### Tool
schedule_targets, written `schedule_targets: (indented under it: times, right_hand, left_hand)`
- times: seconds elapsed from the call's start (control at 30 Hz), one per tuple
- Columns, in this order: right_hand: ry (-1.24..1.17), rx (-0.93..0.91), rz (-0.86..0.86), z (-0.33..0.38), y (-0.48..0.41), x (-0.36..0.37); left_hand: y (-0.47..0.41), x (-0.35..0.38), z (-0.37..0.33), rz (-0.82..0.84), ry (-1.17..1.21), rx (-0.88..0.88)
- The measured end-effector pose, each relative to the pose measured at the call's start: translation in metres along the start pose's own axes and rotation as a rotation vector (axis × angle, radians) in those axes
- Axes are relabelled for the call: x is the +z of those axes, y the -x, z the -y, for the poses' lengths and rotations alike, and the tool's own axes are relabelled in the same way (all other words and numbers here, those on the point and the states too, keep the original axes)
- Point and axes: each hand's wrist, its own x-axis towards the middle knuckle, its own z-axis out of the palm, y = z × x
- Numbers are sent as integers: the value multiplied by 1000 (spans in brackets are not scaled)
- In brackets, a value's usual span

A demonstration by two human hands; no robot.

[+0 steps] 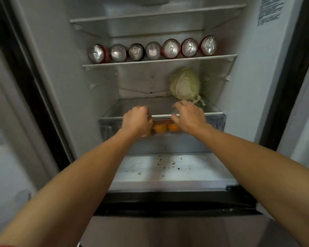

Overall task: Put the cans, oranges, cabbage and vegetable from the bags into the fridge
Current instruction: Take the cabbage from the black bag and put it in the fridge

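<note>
Gripping the drawer [216, 121], left hand [136, 122] fingers curl; right hand [190, 117] fingers spread.

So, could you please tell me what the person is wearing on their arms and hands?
The left forearm and right forearm are bare, with no watch or bracelet showing. The left hand and right hand are ungloved. A thin red strip at the bottom left edge may be a sleeve.

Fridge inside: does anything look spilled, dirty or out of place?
Yes. Dark crumbs lie scattered on the white ledge below the drawer, and loose leaf scraps sit beside the cabbage.
</note>
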Motion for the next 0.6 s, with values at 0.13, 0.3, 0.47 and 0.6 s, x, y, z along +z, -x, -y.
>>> schedule_targets:
  times: [0.13, 0.3, 0.47, 0.6]
  right_hand:
    - [-79, -152, 31, 36, 45, 10]
    - [-179, -349, 141, 104, 107, 17]
    - [-280, -545, 264, 183, 179, 23]
    - [-305, -749, 312, 251, 252, 24]
  left_hand:
    - [89, -10, 11, -17, -82, -62]
    - [212, -31, 39, 123, -199, -141]
    - [344, -63, 72, 256, -265, -295]
    - [457, -97, 101, 329, -324, -475]
